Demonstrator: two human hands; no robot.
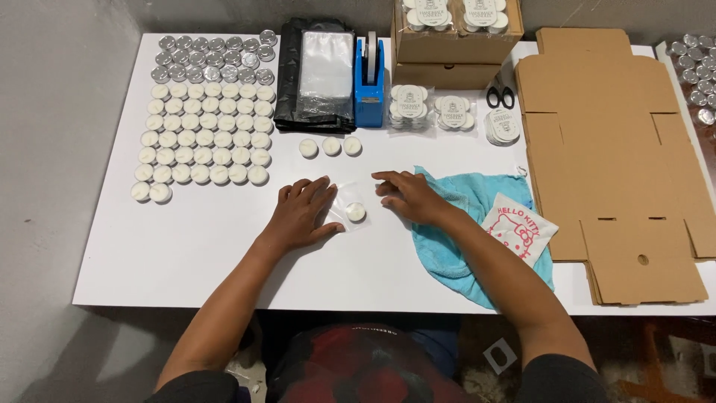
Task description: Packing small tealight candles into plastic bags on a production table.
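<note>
White table (224, 254), crowded along the back.
Tealight rows (205, 134), tape dispenser (370, 82), flat cardboard (604, 149), blue cloth (466, 224), scissors (501, 95) lie on it.

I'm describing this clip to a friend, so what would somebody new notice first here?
Probably the big grid of white tealight candles on the table's left side, topped by rows of silver cups. Next, the two hands at the centre: the left hand and right hand rest either side of a clear bag holding one tealight. On the right lies a stack of flat brown cardboard.

Bare table (224, 254) left of centre — candle rows (205, 134) block beyond.
</note>
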